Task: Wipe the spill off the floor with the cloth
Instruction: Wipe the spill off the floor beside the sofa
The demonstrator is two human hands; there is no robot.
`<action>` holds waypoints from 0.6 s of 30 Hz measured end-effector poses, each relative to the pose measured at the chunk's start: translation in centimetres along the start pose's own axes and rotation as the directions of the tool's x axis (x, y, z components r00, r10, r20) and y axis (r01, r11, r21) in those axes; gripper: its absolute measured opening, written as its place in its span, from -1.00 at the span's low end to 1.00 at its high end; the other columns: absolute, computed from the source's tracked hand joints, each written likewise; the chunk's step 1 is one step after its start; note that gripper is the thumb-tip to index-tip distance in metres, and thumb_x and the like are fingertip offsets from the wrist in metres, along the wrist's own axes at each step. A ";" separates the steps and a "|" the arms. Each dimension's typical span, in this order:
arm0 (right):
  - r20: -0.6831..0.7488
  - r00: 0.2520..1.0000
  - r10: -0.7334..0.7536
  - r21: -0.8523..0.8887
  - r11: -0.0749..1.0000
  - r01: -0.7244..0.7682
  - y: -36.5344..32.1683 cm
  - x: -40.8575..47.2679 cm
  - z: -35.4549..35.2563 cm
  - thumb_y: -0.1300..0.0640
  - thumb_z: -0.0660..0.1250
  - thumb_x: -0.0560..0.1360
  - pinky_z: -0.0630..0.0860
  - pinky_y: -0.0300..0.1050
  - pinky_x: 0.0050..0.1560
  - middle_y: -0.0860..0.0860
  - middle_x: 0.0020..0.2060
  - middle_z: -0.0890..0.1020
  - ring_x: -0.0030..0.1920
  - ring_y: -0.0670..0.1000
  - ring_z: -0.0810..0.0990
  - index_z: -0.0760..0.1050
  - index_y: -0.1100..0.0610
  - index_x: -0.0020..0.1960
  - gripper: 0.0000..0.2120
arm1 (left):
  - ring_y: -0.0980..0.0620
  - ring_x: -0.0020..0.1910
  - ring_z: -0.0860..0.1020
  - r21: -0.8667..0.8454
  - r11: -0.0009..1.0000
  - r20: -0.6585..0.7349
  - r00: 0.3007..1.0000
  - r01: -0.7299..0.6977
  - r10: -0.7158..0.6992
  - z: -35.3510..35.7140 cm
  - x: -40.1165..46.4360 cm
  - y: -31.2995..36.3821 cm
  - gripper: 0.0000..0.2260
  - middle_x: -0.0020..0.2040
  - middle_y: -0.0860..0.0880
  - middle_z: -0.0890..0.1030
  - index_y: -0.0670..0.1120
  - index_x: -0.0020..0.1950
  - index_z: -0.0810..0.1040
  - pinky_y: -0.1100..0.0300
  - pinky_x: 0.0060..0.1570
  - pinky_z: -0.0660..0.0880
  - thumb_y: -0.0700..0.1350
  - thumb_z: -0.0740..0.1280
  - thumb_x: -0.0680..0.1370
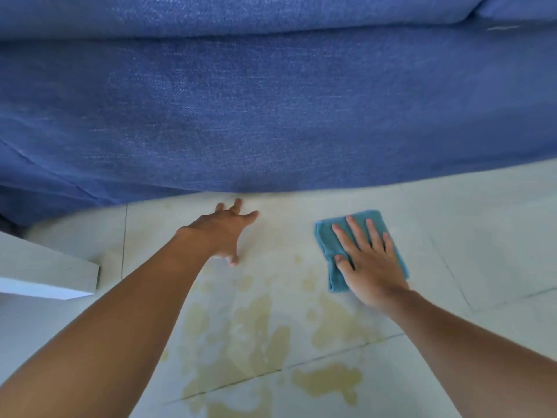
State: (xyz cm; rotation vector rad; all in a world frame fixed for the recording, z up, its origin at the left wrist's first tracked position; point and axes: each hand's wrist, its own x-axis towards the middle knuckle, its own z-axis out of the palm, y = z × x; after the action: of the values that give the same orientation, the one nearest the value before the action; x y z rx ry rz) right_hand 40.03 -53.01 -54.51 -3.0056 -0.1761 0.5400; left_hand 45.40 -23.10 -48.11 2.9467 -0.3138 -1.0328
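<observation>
On the pale tiled floor (pixel 482 236), just in front of the blue sofa (pixel 271 116), the right hand (pixel 366 263) lies flat with fingers spread on the folded teal cloth (pixel 334 233), pressing it down rather than closing around it. The left hand (pixel 227 233) rests open on bare tile near the sofa's base, holding nothing and likely bracing the body. The yellowish spill (pixel 259 330) spreads in patches nearer the person, between the two forearms, with the cloth at its far right edge.

Most of the liquid looks untouched, so the risks lie ahead. A flat palm gives a weak hold: the cloth could slide out or bunch up on a hard stroke. A small folded cloth may saturate and only smear the liquid (grout lines would catch it). A stroke away from the body could carry liquid to the sofa fabric. The bracing hand might slip on wet tile.
</observation>
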 end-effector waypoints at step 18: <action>-0.108 0.960 0.258 0.134 0.961 -0.243 0.1 -13.0 5.1 -0.29 -0.19 0.54 -0.16 0.21 0.58 -0.01 0.65 -0.09 0.63 0.17 -0.15 -0.18 -0.13 0.63 -0.31 | 0.01 0.61 -0.10 -0.082 0.996 0.002 1.000 0.014 -0.014 2.0 -1.6 0.2 -0.15 0.63 0.08 -0.20 0.22 0.60 -0.07 -0.09 0.49 0.24 0.15 0.43 0.50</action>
State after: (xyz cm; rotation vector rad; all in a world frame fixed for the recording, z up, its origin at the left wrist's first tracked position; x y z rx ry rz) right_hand 26.18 -54.49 -54.85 -2.9475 0.2417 0.3637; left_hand 42.96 -22.87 -48.66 2.8790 -0.2443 -1.0241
